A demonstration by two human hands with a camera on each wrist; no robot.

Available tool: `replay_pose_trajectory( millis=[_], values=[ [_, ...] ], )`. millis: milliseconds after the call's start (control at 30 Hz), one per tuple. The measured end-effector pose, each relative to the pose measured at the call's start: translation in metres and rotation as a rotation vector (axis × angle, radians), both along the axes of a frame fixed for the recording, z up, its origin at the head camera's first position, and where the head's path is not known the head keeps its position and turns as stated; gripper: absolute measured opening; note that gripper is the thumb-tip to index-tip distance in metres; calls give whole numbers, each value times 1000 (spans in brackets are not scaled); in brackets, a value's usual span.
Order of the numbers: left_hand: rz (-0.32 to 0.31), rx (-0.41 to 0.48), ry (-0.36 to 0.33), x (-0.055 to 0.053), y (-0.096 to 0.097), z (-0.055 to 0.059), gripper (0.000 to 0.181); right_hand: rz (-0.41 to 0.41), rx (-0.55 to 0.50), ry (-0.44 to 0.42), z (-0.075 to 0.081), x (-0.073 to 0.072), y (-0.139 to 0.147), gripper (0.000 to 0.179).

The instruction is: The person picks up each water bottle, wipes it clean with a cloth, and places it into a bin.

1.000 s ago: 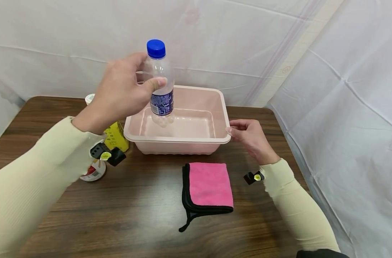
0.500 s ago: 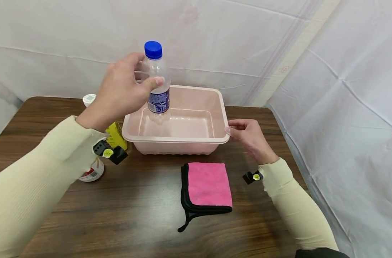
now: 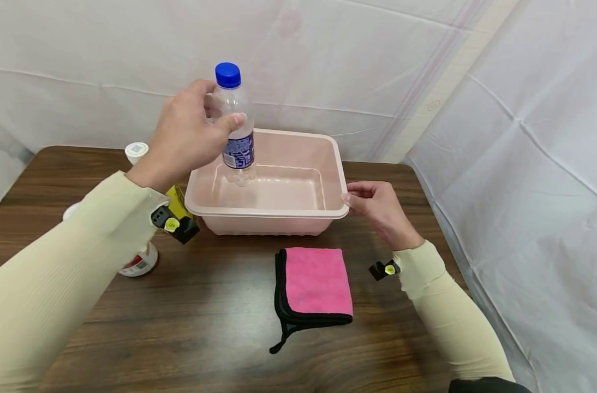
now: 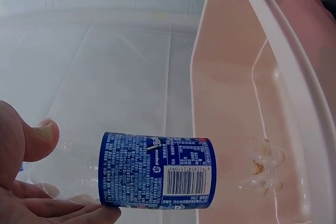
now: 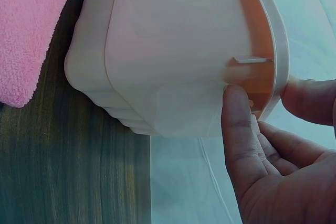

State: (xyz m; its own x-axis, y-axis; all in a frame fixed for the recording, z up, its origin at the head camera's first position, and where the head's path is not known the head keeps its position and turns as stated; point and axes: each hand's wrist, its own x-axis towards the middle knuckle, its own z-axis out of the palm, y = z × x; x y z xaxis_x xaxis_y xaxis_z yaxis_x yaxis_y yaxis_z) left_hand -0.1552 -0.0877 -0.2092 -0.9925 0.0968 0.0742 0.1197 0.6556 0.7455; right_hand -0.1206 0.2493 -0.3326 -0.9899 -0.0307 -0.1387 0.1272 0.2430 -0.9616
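Observation:
A clear plastic bottle (image 3: pixel 238 150) with a blue cap and a blue label is held nearly upright by my left hand (image 3: pixel 185 128), thumb on one side and fingers on the other. Its base hangs over the left part of a pale pink plastic basin (image 3: pixel 279 213). In the left wrist view the bottle (image 4: pixel 157 171) shows its barcode and no liquid is visible inside. At the basin's right end my right hand (image 3: pixel 379 210) pinches the rim. The right wrist view shows the thumb above the rim (image 5: pixel 281 51) and a finger beneath it.
A folded pink cloth (image 3: pixel 318 281) with black edging lies in front of the basin on the wooden table (image 3: pixel 205 327). Left of the basin, partly behind my left arm, stand a yellow container (image 3: pixel 178 202), a white-capped bottle (image 3: pixel 137 151) and a white-and-red labelled container (image 3: pixel 141 262).
My left hand has shifted slightly left with the bottle. The left sleeve has moved a little, uncovering more of the white cap. My right hand keeps its pinch on the rim.

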Motion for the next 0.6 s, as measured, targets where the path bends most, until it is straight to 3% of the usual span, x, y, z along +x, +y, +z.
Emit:
replay_pose_trajectory(
  millis=[600],
  values=[
    [35, -41, 0, -12, 0, -12, 73, -3, 3, -1, 1, 4, -2, 36]
  ],
)
